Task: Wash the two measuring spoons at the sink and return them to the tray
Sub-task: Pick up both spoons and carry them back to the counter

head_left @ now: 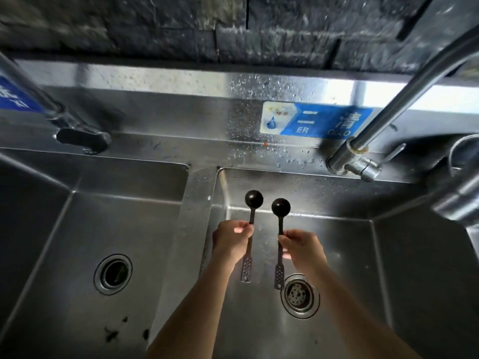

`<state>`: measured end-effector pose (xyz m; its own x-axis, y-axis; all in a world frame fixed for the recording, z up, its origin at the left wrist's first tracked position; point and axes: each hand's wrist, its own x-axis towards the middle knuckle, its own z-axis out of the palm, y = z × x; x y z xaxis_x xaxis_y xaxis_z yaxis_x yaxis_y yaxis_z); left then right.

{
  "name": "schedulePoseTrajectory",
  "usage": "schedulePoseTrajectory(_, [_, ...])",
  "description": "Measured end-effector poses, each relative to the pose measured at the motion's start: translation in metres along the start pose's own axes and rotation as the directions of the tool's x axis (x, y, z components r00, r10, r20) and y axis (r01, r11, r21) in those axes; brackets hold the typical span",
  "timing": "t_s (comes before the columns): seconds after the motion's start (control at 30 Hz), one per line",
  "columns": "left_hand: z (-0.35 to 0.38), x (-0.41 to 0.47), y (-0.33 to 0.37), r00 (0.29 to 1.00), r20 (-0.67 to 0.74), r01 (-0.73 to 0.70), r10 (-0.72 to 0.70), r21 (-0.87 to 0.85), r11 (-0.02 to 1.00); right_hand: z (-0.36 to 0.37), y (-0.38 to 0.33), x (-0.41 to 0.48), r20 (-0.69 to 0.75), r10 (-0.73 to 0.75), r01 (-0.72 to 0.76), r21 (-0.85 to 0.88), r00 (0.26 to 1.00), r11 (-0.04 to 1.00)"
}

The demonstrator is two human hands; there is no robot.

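Two black measuring spoons are held side by side over the right basin of a steel sink [388, 255], bowls pointing away from me. My left hand [229, 242] pinches the handle of the left measuring spoon [253, 199] about midway. The right measuring spoon [280, 207] is gripped the same way by my right hand [303, 251]. Both perforated handle ends hang down toward me, the right one just left of the drain [300, 296]. No tray is in view.
A steel faucet [363, 146] rises at the back right, and its spout curves overhead to the right edge. No water stream is visible. A second faucet [77, 133] stands at the back left above the left basin [77, 229]. Droplets cover the ledge near a blue label [316, 120].
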<state>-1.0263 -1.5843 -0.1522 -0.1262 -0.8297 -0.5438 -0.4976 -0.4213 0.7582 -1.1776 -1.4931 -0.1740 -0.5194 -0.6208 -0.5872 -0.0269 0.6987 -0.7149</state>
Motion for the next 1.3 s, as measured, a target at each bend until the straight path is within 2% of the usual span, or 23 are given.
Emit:
schedulePoseTrajectory(0.4, [-0.041, -0.067, 0.061, 0.993, 0.083, -0.068, 0.084, -0.173, 0.983, -0.021, -0.069, -0.068, -0.002, -0.137, 0.137, 0.031, 0.991, 0.990])
schedulePoseTrajectory(0.63, [-0.088, -0.094, 0.089, 0.965, 0.150, -0.190, 0.215, -0.165, 0.968, -0.024, -0.102, -0.112, -0.024, -0.184, 0.185, 0.104, 0.983, 0.977])
schedulePoseTrajectory(0.83, [-0.134, -0.110, 0.098, 0.946, 0.171, -0.248, 0.275, -0.161, 0.955, -0.019, -0.126, -0.154, -0.063, -0.241, 0.247, 0.141, 0.969, 0.959])
schedulePoseTrajectory(1.1, [-0.182, -0.138, 0.088, 0.910, 0.222, -0.312, 0.350, -0.190, 0.931, 0.002, -0.145, -0.222, -0.117, -0.199, 0.225, 0.293, 0.973, 0.929])
schedulePoseTrajectory(1.3, [-0.209, -0.147, 0.066, 0.865, 0.334, -0.333, 0.375, -0.176, 0.926, 0.021, -0.144, -0.274, -0.243, -0.163, 0.249, 0.386, 0.956, 0.888])
